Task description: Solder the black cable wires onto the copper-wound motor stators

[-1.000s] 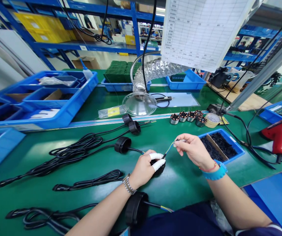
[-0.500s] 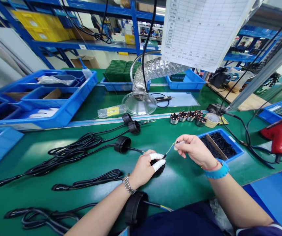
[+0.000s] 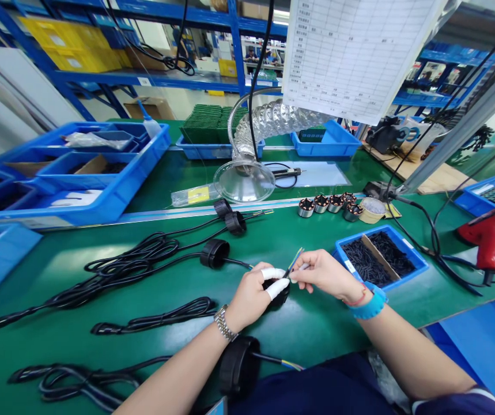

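My left hand (image 3: 256,297), with white finger cots on two fingers, is closed around a black cable end beside a black round cap (image 3: 278,295), partly hidden below the fingers. Blue and yellow-green wires (image 3: 295,259) stick up out of the cable sheath. My right hand (image 3: 322,274) pinches close to the sheath end, its fingertips almost meeting the left ones. What lies in that pinch is too small to make out. Another black cap (image 3: 215,253) with its cable lies left of the hands, and a larger black cap (image 3: 240,366) sits near my body.
Coiled black cables (image 3: 143,259) cover the left of the green table. A blue bin (image 3: 340,253) of short black pieces stands right of my hand, a red heat gun (image 3: 491,242) farther right. Copper-wound rings (image 3: 306,208) and a clear fume hood (image 3: 245,183) stand behind.
My right hand has moved down and left from the wire tips to the sheath end, by my left fingers. The wires now stand free above it. My left hand has stayed in place.
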Demonstrator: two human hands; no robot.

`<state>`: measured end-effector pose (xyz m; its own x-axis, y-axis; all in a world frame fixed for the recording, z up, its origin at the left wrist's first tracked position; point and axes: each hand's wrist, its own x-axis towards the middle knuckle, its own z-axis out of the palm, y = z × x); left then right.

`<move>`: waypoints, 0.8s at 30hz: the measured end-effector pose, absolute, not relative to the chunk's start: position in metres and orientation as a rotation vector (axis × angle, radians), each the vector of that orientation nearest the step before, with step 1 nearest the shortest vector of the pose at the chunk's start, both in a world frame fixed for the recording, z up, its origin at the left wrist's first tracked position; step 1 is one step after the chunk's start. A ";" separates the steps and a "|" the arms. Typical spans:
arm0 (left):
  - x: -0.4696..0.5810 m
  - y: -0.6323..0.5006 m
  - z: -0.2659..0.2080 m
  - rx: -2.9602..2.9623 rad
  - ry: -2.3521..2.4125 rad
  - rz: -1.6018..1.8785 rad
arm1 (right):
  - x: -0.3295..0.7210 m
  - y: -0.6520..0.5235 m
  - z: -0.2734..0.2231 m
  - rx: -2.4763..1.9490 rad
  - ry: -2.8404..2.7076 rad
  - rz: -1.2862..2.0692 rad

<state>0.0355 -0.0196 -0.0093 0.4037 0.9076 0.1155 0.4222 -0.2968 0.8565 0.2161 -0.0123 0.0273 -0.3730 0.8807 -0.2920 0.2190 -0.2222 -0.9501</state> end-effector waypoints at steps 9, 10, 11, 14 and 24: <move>0.034 -0.014 -0.012 1.843 1.279 0.968 | 0.219 -0.009 0.042 -1.171 -1.316 1.284; 0.034 -0.015 -0.013 1.850 1.280 0.964 | 0.218 -0.008 0.044 -1.161 -1.313 1.261; 0.035 -0.015 -0.013 1.860 1.282 0.962 | 0.216 -0.007 0.046 -1.152 -1.316 1.240; 0.036 -0.016 -0.014 1.887 1.282 0.951 | 0.213 -0.005 0.049 -1.144 -1.341 1.195; 0.038 -0.017 -0.010 1.874 1.283 0.927 | 0.210 -0.003 0.058 -1.214 -1.384 1.169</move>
<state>0.0383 -0.0170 -0.0099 0.2618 0.9483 0.1792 0.4681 -0.2871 0.8357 0.2104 -0.0030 0.0579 -0.0854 0.9951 0.0508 0.1164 0.0606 -0.9914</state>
